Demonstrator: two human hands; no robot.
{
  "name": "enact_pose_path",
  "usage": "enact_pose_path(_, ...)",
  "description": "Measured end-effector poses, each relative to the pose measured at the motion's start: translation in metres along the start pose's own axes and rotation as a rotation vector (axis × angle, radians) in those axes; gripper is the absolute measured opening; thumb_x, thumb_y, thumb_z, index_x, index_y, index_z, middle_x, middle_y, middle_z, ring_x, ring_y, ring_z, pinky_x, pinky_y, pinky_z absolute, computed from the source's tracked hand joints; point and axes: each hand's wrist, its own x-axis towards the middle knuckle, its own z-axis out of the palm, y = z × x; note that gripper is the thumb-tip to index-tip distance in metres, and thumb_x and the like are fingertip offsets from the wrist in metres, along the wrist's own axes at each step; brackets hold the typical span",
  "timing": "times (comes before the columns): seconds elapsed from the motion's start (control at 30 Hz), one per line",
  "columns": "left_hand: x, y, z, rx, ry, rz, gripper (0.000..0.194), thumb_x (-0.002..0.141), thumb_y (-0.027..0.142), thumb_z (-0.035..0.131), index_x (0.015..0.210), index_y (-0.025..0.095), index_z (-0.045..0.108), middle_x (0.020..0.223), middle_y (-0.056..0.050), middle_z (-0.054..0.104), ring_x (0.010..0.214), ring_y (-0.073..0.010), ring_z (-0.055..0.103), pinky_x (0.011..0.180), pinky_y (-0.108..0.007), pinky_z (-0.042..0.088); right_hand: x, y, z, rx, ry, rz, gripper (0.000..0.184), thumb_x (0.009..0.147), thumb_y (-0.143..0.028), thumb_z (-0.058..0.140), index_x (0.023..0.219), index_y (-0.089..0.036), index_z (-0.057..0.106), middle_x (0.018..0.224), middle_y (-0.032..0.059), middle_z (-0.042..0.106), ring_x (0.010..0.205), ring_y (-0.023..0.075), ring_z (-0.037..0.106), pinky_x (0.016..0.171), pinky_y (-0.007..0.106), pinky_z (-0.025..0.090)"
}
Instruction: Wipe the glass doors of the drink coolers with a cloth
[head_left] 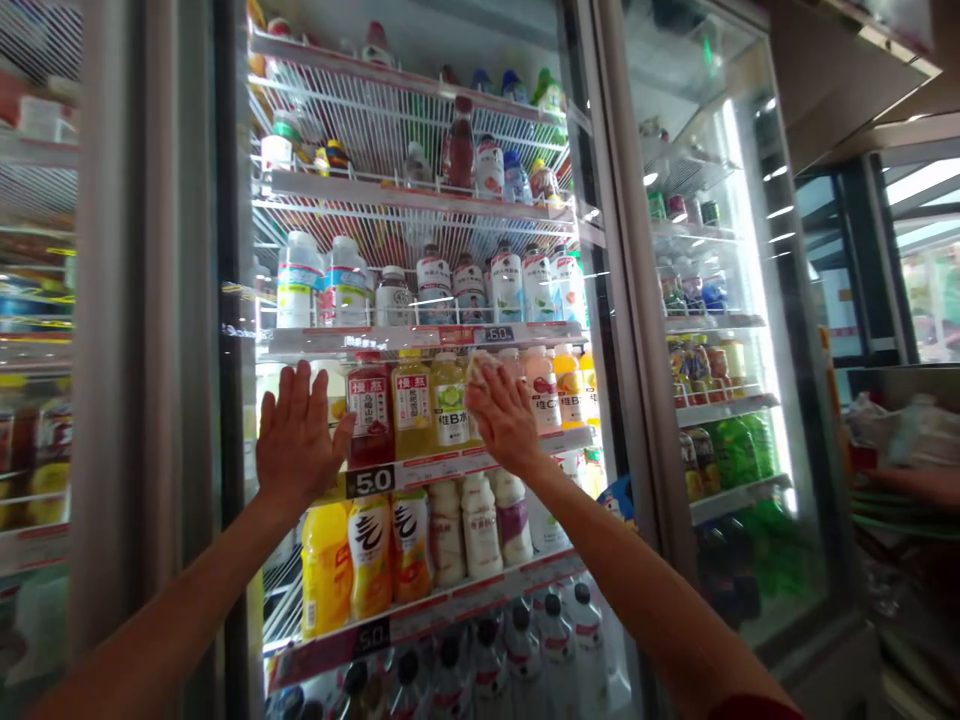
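Observation:
Before me is the glass door (480, 240) of an upright drinks fridge, with bottles showing behind it. My left hand (300, 435) rests flat against the glass at the left, fingers stretched and nothing in it. To the right, my right hand (504, 415) presses a pale cloth (477, 366) to the pane. Only the cloth's upper edge shows past the fingers; the rest lies hidden under the hand. Behind the hands stand a red drink bottle (370, 410) and a yellow-green one (448, 400).
Metal frames run beside the pane, the right-hand frame (649, 300) leaning in view. A second fridge door (739, 330) with lit shelves stands farther right. More shelved goods (37, 420) show behind glass at the far left. A blurred arm (919, 487) appears at the right edge.

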Motion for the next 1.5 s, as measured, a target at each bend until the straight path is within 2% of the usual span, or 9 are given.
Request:
enact_pose_path(0.07,-0.002,0.000,0.001,-0.015,0.005,0.005,0.062,0.088,0.042,0.033,0.142,0.024,0.009,0.150,0.000,0.003,0.137,-0.0301,0.011,0.112,-0.053,0.011,-0.012,0.019,-0.006,-0.028,-0.024,0.016,0.037,0.089,-0.029,0.037,0.123,-0.027,0.050,0.143,0.0017,0.035,0.137,0.0182,0.019,0.110,0.043,0.023)
enact_pose_path(0.27,-0.005,-0.001,0.002,-0.032,0.014,-0.009,0.061,0.088,0.040,0.035,0.142,0.023,0.012,0.151,0.001,0.004,0.137,-0.0298,0.010,0.114,-0.052,0.009,-0.033,0.106,-0.016,-0.134,0.258,0.663,0.046,0.089,-0.029,0.030,0.129,-0.012,0.045,0.140,0.0169,0.036,0.134,0.0274,0.025,0.103,0.056,0.027)
enact_pose_path(0.47,-0.017,0.017,0.007,-0.006,-0.022,0.064,0.061,0.088,0.036,0.036,0.142,0.020,0.014,0.150,-0.005,0.011,0.137,-0.0267,0.013,0.112,-0.049,0.012,-0.046,0.008,-0.008,0.021,-0.012,0.109,0.038,0.088,-0.027,0.037,0.124,-0.023,0.051,0.144,0.0041,0.034,0.138,0.0195,0.014,0.110,0.043,0.023)
enact_pose_path(0.53,-0.030,0.032,0.012,-0.009,-0.035,0.116,0.063,0.087,0.036,0.039,0.142,0.019,0.013,0.148,-0.008,0.017,0.137,-0.0255,0.015,0.111,-0.049,0.014,-0.058,0.006,-0.011,0.025,-0.063,-0.002,0.037,0.088,-0.027,0.039,0.122,-0.025,0.052,0.142,0.0031,0.037,0.138,0.0187,0.017,0.110,0.042,0.023)
enact_pose_path(0.77,-0.061,0.065,0.027,-0.028,-0.036,0.170,0.070,0.085,0.035,0.045,0.143,0.020,0.009,0.146,-0.011,0.021,0.136,-0.0244,0.017,0.110,-0.047,0.016,-0.075,0.063,-0.012,-0.091,0.249,0.580,0.046,0.089,-0.026,0.032,0.132,-0.015,0.041,0.143,0.0144,0.032,0.136,0.0264,0.021,0.104,0.055,0.027)
enact_pose_path(0.97,-0.060,0.063,0.027,-0.009,-0.043,0.171,0.071,0.084,0.036,0.046,0.143,0.021,0.007,0.147,-0.010,0.020,0.136,-0.0242,0.018,0.110,-0.047,0.017,-0.087,-0.004,-0.008,0.054,-0.036,0.084,0.041,0.087,-0.025,0.039,0.127,-0.024,0.047,0.144,0.0052,0.033,0.138,0.0210,0.015,0.110,0.045,0.022)
enact_pose_path(1.2,-0.060,0.065,0.029,-0.042,-0.043,0.150,0.071,0.084,0.036,0.046,0.142,0.020,0.009,0.147,-0.011,0.020,0.137,-0.0251,0.016,0.110,-0.048,0.015,-0.099,0.048,-0.010,-0.116,0.229,0.611,0.048,0.088,-0.024,0.032,0.135,-0.014,0.036,0.145,0.0153,0.028,0.137,0.0284,0.019,0.102,0.057,0.028)
enact_pose_path(1.37,-0.061,0.065,0.026,-0.019,-0.049,0.157,0.070,0.084,0.035,0.045,0.143,0.020,0.009,0.147,-0.010,0.020,0.137,-0.0242,0.016,0.110,-0.047,0.016,-0.102,-0.033,-0.003,0.034,0.008,0.100,0.047,0.085,-0.023,0.042,0.132,-0.028,0.040,0.144,0.0044,0.033,0.138,0.0229,0.017,0.107,0.048,0.027)
enact_pose_path(1.5,-0.069,0.063,0.026,-0.032,-0.049,0.169,0.068,0.084,0.034,0.045,0.142,0.020,0.012,0.146,-0.010,0.023,0.136,-0.0241,0.020,0.110,-0.046,0.016,-0.116,-0.017,-0.010,0.013,-0.020,0.075,0.045,0.086,-0.025,0.041,0.130,-0.028,0.042,0.143,0.0046,0.036,0.137,0.0216,0.021,0.108,0.047,0.025)
